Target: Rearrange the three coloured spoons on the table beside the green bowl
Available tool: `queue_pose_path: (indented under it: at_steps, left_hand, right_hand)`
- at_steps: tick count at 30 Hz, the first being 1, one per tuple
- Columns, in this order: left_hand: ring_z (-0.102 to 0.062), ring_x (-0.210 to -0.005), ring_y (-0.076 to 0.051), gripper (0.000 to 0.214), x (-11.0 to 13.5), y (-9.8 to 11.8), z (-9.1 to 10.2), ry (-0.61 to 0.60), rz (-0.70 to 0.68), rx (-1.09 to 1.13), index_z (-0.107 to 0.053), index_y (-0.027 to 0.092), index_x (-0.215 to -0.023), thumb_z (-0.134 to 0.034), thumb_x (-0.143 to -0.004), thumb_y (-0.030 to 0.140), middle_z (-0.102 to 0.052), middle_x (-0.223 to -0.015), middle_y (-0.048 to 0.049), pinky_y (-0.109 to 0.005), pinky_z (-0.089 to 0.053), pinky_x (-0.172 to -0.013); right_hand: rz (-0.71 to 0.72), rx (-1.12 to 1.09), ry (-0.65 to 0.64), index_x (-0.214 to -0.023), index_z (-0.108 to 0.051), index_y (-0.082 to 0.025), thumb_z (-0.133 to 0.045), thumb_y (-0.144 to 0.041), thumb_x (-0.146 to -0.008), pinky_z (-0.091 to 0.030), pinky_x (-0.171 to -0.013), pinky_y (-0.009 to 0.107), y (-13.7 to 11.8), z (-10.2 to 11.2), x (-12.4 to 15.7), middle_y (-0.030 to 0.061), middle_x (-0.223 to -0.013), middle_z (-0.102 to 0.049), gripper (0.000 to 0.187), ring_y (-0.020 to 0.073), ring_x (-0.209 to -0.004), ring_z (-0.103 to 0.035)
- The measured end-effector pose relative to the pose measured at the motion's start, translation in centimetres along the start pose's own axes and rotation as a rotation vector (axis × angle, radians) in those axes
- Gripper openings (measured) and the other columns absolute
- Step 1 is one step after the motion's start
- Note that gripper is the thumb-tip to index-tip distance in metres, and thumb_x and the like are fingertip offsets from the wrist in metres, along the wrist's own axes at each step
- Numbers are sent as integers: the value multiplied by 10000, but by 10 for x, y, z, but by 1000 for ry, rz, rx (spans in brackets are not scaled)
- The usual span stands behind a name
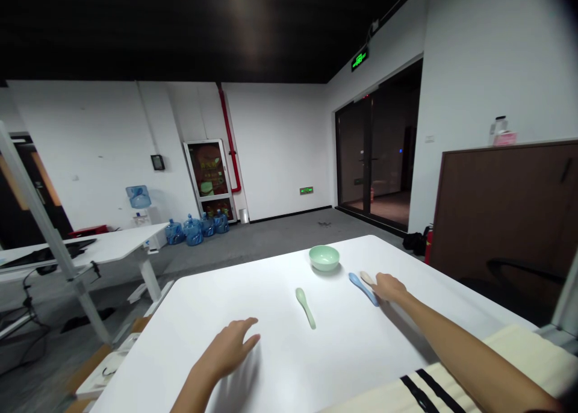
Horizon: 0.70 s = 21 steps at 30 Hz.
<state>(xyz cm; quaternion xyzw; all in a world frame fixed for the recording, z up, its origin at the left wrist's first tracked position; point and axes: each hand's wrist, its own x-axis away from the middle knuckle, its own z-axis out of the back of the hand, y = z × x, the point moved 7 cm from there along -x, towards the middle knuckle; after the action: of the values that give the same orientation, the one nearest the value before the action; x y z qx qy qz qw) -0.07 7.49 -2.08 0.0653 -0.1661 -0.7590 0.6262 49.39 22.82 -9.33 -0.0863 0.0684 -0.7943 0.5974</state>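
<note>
On the white table (361,353) stands a pale green ceramic bowl (324,258), towards the far edge. A pale green spoon (306,307) lies on the tabletop in front of it. My right hand (388,288) is at the right, its fingertips at a beige spoon (368,278) and right beside a blue spoon (362,288). Whether those fingers grip anything is hard to tell. My left hand (228,348) hovers low over the near left part of the table, fingers apart, holding nothing.
A cream fabric with black stripes (433,389) lies along the near right table edge. A white desk (103,247) stands to the left, and a metal upright (49,232) crosses that side. A dark chair (510,274) stands right of the table, before a brown cabinet (506,214).
</note>
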Motion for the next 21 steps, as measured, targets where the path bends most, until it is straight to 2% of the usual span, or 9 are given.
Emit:
queue_pose_path:
  at_steps: [4, 7, 10, 15, 18, 21]
  left_hand:
    - [-496, -1256, -278, 607, -4, -4, -3, 12, -15, 6, -491, 284, -1360, -372, -874, 627, -567, -1358, -62, -399, -386, -1021]
    - [-497, -1257, -280, 607, -5, -5, -4, 14, -14, 8, -496, 285, -1358, -377, -872, 629, -568, -1359, -59, -398, -386, -1021]
    - [-499, -1255, -279, 605, -4, -4, -4, 12, -13, 4, -500, 284, -1355, -381, -871, 628, -573, -1354, -60, -396, -386, -1022]
    - [-499, -1254, -276, 599, -4, -3, -3, 9, -14, -4, -496, 281, -1358, -376, -877, 618, -571, -1353, -65, -401, -383, -1028]
    - [-498, -1256, -277, 601, -4, -2, -3, 3, -8, -13, -490, 279, -1363, -372, -878, 615, -569, -1354, -67, -406, -381, -1032]
    - [-497, -1258, -279, 600, -3, 0, -2, 0, -7, -11, -493, 281, -1361, -374, -877, 616, -570, -1354, -66, -407, -384, -1031]
  right_hand:
    - [23, 31, 58, -988, -667, -146, -456, -433, -870, -442, -713, 330, -10, 6, 0, 181, -1096, -668, 375, 279, -958, -651]
    - [75, 47, 64, -982, -665, -165, -484, -447, -851, -431, -710, 315, -21, 2, 0, 164, -1083, -673, 360, 272, -950, -648]
    - [150, 61, 33, -1072, -632, -193, -538, -383, -812, -423, -703, 309, -30, -8, 0, 135, -1061, -679, 335, 268, -937, -645]
    - [158, 40, -30, -1266, -512, -192, -576, -249, -770, -414, -688, 304, -32, -21, -1, 139, -1080, -672, 504, 265, -921, -652]
    - [151, -3, -42, -1217, -536, -168, -576, -234, -770, -404, -653, 286, -36, -20, 1, 140, -1055, -675, 453, 254, -894, -656]
    - [159, -33, -31, -1039, -612, -137, -580, -290, -793, -390, -629, 276, -47, -18, 6, 154, -1042, -668, 292, 244, -868, -656]
